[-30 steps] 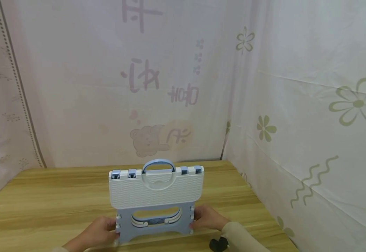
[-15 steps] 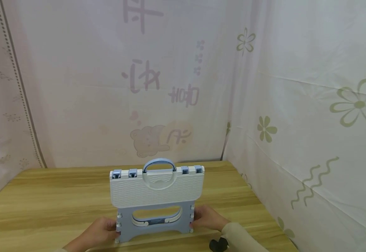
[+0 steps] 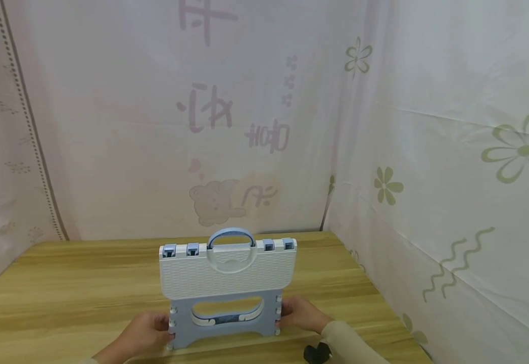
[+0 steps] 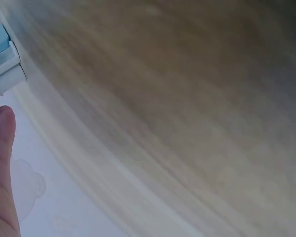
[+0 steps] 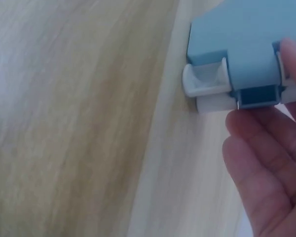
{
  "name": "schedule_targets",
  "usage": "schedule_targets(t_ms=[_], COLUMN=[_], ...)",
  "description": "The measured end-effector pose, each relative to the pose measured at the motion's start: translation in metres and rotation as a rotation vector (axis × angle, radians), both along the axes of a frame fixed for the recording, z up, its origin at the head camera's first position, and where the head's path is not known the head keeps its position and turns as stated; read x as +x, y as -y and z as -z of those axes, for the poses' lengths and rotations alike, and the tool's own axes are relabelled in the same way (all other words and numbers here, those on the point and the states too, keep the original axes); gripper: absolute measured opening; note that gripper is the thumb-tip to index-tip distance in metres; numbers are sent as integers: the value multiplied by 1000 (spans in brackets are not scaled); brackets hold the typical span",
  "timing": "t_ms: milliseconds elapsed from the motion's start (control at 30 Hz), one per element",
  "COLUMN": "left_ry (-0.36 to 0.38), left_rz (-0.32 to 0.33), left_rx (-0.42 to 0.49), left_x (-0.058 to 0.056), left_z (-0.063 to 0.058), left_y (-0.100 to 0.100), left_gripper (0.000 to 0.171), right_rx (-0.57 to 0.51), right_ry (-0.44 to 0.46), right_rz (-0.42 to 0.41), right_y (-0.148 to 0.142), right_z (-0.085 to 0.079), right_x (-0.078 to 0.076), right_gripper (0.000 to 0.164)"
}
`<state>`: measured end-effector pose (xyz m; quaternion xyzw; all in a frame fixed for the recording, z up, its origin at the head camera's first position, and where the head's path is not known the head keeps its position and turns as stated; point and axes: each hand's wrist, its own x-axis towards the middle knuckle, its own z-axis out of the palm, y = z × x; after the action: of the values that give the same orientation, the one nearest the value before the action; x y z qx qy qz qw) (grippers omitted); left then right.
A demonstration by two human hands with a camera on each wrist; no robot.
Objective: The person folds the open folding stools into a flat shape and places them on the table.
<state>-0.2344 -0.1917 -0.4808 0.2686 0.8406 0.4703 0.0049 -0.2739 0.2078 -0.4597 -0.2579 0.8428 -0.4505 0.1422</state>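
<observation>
A folding step stool (image 3: 228,283) stands upright on its edge, with a white woven-textured top panel and pale blue legs folded flat. A blue carry handle (image 3: 231,231) arches over its upper edge. My left hand (image 3: 142,333) grips the lower left side of the stool by its hinges. On the opposite side my right hand (image 3: 302,314) holds the lower right edge. In the right wrist view, the fingers (image 5: 256,177) curl by the blue leg's white hinge (image 5: 207,79). Only part of the left hand (image 4: 1,168) and a blue-and-white stool corner (image 4: 5,64) show in the left wrist view.
The stool is on a wood-grain table (image 3: 87,288). A small black object (image 3: 317,353) lies by the right sleeve (image 3: 348,344). Pale printed curtains (image 3: 264,101) hang behind the table and along its right side.
</observation>
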Motion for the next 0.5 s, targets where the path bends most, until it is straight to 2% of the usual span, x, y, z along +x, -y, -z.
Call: schedule_targets(t_ms=[267,367,500], left_ry=[-69,-72,-53], left_rz=[74,89,116], left_rx=[-83,-128,-144], left_x=[-2,-3,-5], left_z=[-3,-6,-10], left_y=[2,3,4], left_gripper=[22,23,22], right_rx=[5,30,77], right_ry=[-30,-70,-118], right_rz=[17,1,-19], right_y=[4,5,7], right_z=[-2,-3,-6], right_x=[4,4,4], right_gripper=[33,32,30])
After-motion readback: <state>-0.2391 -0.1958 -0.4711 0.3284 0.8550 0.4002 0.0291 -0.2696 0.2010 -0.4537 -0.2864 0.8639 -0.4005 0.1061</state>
